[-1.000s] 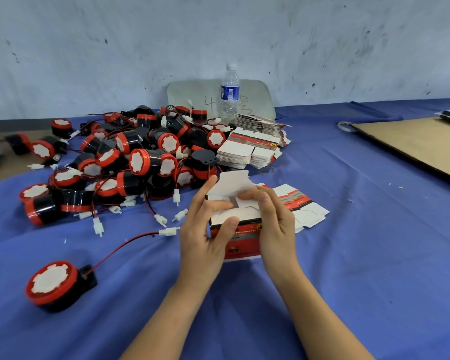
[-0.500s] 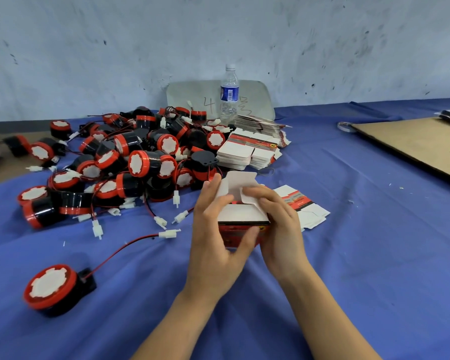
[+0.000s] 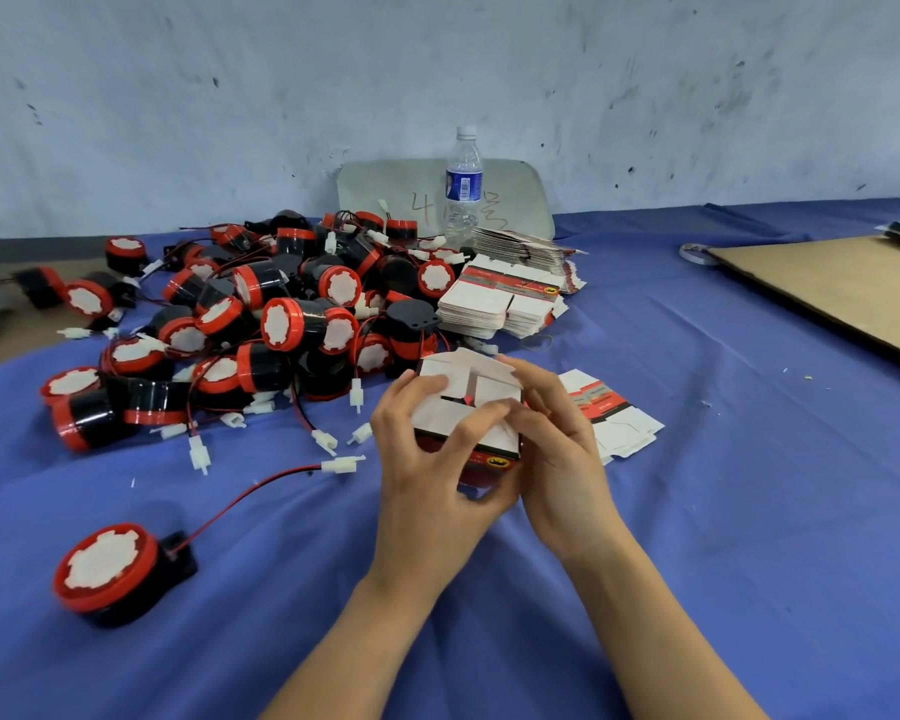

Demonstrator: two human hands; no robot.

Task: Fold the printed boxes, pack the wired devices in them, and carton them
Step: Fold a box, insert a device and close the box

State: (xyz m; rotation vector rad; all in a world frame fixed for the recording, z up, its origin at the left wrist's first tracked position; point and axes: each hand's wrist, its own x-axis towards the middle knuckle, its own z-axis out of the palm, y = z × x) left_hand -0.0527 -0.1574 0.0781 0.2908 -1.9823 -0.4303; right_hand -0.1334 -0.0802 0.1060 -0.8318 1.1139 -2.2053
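Snugly between both grips [image 3: 427,485] [image 3: 562,459], box [image 3: 492,389]

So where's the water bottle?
In the head view the water bottle stands upright at the back of the table, in front of a grey board, just behind the stacks of flat printed boxes and right of the wired devices.

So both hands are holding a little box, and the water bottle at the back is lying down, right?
Not quite: the head view shows the bottle standing upright at the back, not lying down. The left hand and right hand do hold the box.
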